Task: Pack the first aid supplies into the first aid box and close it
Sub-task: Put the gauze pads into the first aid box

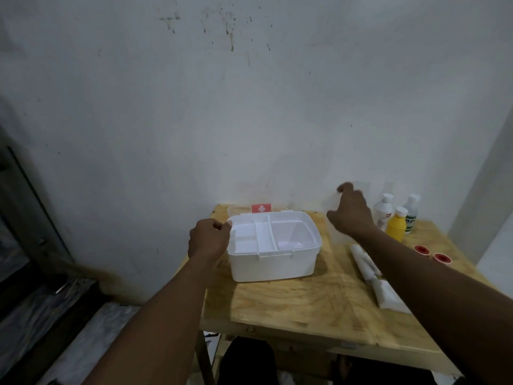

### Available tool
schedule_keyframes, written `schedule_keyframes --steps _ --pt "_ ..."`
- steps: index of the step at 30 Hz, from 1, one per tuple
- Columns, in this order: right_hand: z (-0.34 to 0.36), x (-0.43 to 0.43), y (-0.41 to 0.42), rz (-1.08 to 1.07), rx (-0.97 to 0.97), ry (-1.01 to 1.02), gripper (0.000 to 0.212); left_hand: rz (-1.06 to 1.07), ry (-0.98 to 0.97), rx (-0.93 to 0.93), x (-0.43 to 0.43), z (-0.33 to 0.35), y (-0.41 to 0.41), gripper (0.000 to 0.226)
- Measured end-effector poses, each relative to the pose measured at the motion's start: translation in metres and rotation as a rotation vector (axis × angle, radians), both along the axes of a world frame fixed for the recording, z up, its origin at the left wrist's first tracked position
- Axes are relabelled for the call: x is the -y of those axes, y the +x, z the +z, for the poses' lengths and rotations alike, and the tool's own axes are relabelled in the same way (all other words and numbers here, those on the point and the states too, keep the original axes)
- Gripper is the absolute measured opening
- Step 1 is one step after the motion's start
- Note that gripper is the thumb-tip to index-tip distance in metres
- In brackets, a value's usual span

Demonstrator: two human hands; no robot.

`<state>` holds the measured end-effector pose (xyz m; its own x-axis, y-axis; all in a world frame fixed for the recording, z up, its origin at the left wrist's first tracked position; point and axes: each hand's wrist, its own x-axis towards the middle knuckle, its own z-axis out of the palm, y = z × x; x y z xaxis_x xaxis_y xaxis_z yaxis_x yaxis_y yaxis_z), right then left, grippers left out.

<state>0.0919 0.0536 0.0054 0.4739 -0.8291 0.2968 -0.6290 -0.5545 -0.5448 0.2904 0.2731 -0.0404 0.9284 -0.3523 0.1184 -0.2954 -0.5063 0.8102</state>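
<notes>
The white first aid box [274, 262] stands open on the wooden table [305, 301], and its divided inner tray holds nothing. Its clear lid with a red cross label [261, 208] lies back behind it. My left hand [208, 240] grips the box's left rim at the far corner. Right of the box, my right hand [352, 212] is raised with its fingers curled round a clear plastic piece [337, 232], which is blurred and hard to make out. Three bottles stand at the back right: white [384, 211], yellow [397, 225] and white-green [412, 213].
Two red tape rolls [422, 250] [441, 258] lie right of my right forearm. White wrapped packets [366, 263] [388, 298] lie along the table under that arm. A white wall stands just behind the table, and the floor drops away on the left.
</notes>
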Motion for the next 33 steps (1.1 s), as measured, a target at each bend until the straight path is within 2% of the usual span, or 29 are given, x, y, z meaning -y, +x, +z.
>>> schedule_keyframes --steps 3,7,11,20,26,33 --pt "0.030 -0.004 0.005 0.044 0.206 -0.088 0.058 0.010 0.021 0.006 0.001 0.000 0.000 0.028" --pt "0.048 -0.022 0.021 0.166 0.251 -0.063 0.056 0.026 0.039 0.029 0.002 0.000 -0.001 0.025" --pt "0.036 -0.046 0.036 0.266 0.135 0.081 0.056 0.023 0.042 0.053 0.000 0.001 -0.002 0.026" --pt "0.002 -0.065 0.059 0.250 -0.244 0.218 0.057 -0.003 0.091 0.090 -0.002 0.001 0.001 0.026" --pt "-0.005 -0.067 0.070 0.210 -0.311 0.358 0.052 0.001 0.101 0.077 -0.001 0.002 0.001 0.027" --pt "-0.011 -0.061 0.074 0.214 -0.381 0.338 0.047 0.014 0.105 0.048 0.000 0.001 0.001 0.030"
